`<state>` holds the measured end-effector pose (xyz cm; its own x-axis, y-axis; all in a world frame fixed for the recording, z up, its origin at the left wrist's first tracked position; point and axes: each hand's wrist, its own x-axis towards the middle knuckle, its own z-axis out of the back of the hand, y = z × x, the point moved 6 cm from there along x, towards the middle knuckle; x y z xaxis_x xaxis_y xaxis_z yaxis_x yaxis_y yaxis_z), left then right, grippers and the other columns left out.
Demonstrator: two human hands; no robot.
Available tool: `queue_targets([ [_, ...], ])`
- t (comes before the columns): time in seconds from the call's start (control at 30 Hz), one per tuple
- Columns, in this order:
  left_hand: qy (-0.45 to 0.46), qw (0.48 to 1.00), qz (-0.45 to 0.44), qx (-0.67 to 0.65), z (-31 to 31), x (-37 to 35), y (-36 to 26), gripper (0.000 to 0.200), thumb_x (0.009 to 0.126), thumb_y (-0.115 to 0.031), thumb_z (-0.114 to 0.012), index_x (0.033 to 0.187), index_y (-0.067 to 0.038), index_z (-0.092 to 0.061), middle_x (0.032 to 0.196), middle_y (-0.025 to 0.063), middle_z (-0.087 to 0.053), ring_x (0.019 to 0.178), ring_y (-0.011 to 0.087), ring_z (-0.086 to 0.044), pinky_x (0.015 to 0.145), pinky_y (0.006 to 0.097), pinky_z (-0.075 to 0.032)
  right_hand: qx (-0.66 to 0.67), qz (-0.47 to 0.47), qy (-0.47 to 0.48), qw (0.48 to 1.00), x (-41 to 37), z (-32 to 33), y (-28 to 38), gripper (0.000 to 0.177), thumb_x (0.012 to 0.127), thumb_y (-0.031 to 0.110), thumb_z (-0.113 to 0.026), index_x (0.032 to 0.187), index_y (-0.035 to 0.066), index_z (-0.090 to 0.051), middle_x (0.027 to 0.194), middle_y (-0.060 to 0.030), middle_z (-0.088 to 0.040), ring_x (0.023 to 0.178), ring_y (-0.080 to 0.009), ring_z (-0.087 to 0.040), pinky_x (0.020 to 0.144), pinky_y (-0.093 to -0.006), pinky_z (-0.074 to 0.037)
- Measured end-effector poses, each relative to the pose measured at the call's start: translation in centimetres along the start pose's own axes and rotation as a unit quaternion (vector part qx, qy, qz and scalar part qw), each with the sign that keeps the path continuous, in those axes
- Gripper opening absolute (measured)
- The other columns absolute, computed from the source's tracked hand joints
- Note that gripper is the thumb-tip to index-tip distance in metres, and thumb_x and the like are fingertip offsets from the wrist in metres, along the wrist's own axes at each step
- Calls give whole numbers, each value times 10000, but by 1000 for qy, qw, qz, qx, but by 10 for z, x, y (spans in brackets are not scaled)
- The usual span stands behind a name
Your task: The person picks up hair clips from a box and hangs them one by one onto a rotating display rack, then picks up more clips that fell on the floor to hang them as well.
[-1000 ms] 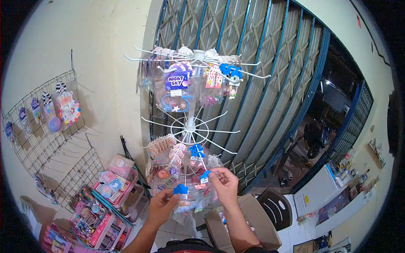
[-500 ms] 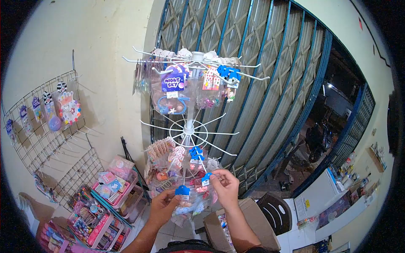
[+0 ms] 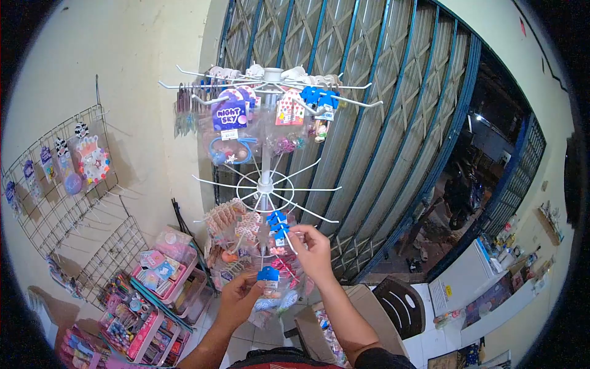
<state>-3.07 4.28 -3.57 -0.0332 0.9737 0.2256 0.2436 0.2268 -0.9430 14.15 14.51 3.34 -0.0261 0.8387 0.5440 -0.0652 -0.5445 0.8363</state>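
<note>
In front of me stands a white wire display rack (image 3: 265,184) with tiers of prongs. My left hand (image 3: 238,300) pinches a clear packet with a blue header card (image 3: 268,275), held below the lower prongs. Higher and to the right, my right hand (image 3: 313,253) is closed at the front of a lower prong, by a row of blue-carded packets (image 3: 278,226). Its fingertips are on the nearest blue card there. Small pink hair accessories (image 3: 284,265) show through the plastic beneath.
A purple "Night Sky" packet (image 3: 230,117) hangs on the upper tier. At left are a wall grid (image 3: 61,203) with packets and a pink-trimmed trolley (image 3: 144,335) of goods. An open cardboard box (image 3: 362,307) and dark chair (image 3: 399,307) stand at lower right, before a folding gate (image 3: 344,141).
My right hand has moved up and slightly left, bringing its blue-carded packet against the others on the prong. My left hand still holds its packet. The view has shifted slightly.
</note>
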Motion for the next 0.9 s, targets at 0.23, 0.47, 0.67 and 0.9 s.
queue_targets([
  [0.23,12,999,12,27,-4,7,0,213,932,-45,-587,1128,36,-600,1045,90,-653,937,133,-617,823,276,-512,-119,38,-12,992,8,0,16,160,838,78,-687,987,24,-663,816,-47,-624,725,-113,-574,649,-255,-450],
  [0.47,20,999,-25,0,-13,18,-2,209,922,-42,-604,1119,28,-603,1014,84,-655,894,124,-621,762,261,-530,-213,109,-106,965,-32,21,45,229,812,51,-681,1035,15,-646,1064,-152,-589,960,-277,-606,833,-334,-478],
  [0.67,37,999,-16,13,-25,28,8,223,905,-61,-640,1107,26,-604,1006,77,-654,853,102,-612,719,236,-524,-104,65,-57,991,-58,25,41,176,829,23,-682,1001,-8,-662,886,-91,-638,776,-151,-604,708,-265,-476],
  [0.9,20,1000,-19,-3,-32,25,-5,134,901,-65,-641,1016,-7,-606,903,33,-648,803,86,-590,714,243,-478,-63,-16,32,997,-71,24,22,226,820,6,-716,1038,-4,-655,872,-9,-617,755,-73,-544,681,-226,-442],
])
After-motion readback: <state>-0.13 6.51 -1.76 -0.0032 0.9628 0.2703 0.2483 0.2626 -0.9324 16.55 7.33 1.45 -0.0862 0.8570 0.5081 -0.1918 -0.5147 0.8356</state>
